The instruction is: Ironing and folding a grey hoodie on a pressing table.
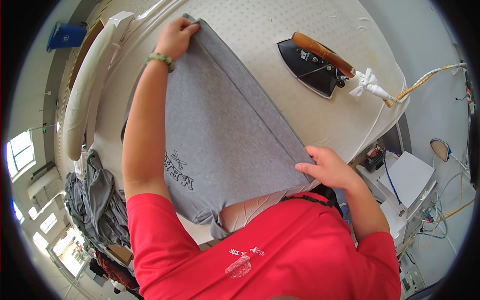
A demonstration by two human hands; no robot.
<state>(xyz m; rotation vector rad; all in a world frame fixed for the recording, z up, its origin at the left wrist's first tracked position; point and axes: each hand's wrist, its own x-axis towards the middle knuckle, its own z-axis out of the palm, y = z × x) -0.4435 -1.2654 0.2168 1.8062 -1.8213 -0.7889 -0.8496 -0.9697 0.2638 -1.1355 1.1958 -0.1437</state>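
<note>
A grey garment (227, 125) with dark printed lettering and a small bow-like motif lies spread over the pale ironing table (350, 25). At its far corner my left hand (176, 37), a green bead bracelet on the wrist, is closed on the fabric. My right hand (322, 167) pinches the near right corner between thumb and fingers. A long folded band or seam runs along the edge between both hands. The near left part of the garment hangs over the table's front edge. Right of the cloth, an iron (315, 65) with a brown handle rests on the table.
White cloth wraps the iron's cord (372, 87), which runs off to the right. A padded pressing arm (87, 95) stands at the left. Below it lies a heap of grey garments (97, 200). White equipment (407, 180) with cables stands at the right; a blue bin (67, 36) is far left.
</note>
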